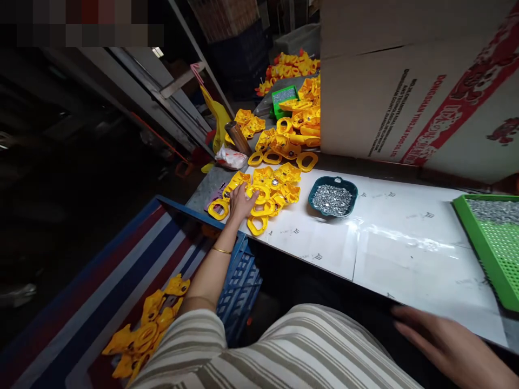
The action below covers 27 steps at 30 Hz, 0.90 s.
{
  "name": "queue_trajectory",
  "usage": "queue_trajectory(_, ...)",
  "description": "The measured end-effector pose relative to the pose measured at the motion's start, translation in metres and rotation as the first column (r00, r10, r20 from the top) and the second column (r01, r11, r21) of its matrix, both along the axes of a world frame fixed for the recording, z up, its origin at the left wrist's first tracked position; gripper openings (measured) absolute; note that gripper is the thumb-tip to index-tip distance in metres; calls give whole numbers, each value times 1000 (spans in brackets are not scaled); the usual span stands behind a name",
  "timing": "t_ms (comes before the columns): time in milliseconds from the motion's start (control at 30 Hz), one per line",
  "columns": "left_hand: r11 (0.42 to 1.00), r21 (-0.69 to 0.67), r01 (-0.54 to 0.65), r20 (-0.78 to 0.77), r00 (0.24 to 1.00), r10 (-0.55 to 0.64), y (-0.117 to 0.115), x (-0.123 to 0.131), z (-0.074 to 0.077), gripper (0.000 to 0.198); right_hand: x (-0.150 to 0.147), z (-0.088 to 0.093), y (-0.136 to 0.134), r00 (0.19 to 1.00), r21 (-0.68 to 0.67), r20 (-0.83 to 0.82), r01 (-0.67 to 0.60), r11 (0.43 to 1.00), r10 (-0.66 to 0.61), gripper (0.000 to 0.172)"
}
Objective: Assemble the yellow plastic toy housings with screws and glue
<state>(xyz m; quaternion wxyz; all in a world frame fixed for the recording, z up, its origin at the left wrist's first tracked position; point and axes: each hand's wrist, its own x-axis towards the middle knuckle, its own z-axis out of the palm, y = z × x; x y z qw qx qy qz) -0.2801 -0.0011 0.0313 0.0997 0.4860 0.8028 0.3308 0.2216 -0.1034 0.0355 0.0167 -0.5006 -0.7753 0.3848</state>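
Observation:
My left hand [241, 204] lies over a small pile of yellow plastic parts [279, 181] at the table's left end. Its fingers are spread and touch the pieces; none is plainly gripped. Oval yellow rings [218, 209] lie around it, one close beside the wrist. At lower right, my right hand [441, 340] hangs near the table's front edge with fingers loosely stretched and nothing visible in them. Between the hands, a dark teal basin [353, 201] on the white tabletop holds many small shiny metal pieces [332, 200].
A green perforated tray [498, 259] with grey bits stands at the right. A large carton [405, 81] walls off the back. More yellow parts [300, 119] and a small green tray [279, 112] lie beyond. Below left, a striped-sheet-lined bin [109, 281] contains yellow parts beside a blue crate [241, 281].

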Motion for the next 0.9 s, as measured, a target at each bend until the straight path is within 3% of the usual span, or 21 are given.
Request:
queue_trajectory(67,1000,-20,-9,71,997,10,9,-8,-7,59,-50,-6,32,998,-175,-39,-64,983,58,34)
queue_trajectory(167,999,-33,-24,201,979,30,18,-10,-18,64,-128,-11,71,964,-301,-244,-179,937,106,40)
queue_trajectory(267,998,-13,-53,323,945,55,20,-5,-25,66,-181,-14,91,948,-163,-256,-238,958,192,36)
queue_trajectory(367,997,28,-75,428,902,56,17,0,-25,66,-205,-18,98,932,-111,-251,-294,949,260,33)
queue_trajectory(533,981,156,-120,502,864,26,9,5,-1,63,-208,-17,98,920,-118,-303,-293,949,247,33)
queue_trajectory(633,948,288,-137,472,882,-16,-7,26,24,65,-197,-7,89,895,-113,-428,-188,976,123,35)
queue_trajectory(767,932,361,-31,369,922,-113,-34,98,42,63,-177,13,66,767,-226,-616,50,973,-182,42)
queue_trajectory(833,940,340,29,388,906,-168,-44,145,39,63,-164,20,55,707,-264,-645,148,953,-288,48)
queue_trajectory(900,942,326,84,496,833,-246,-52,191,30,63,-145,21,47,686,-249,-636,252,935,-354,49)
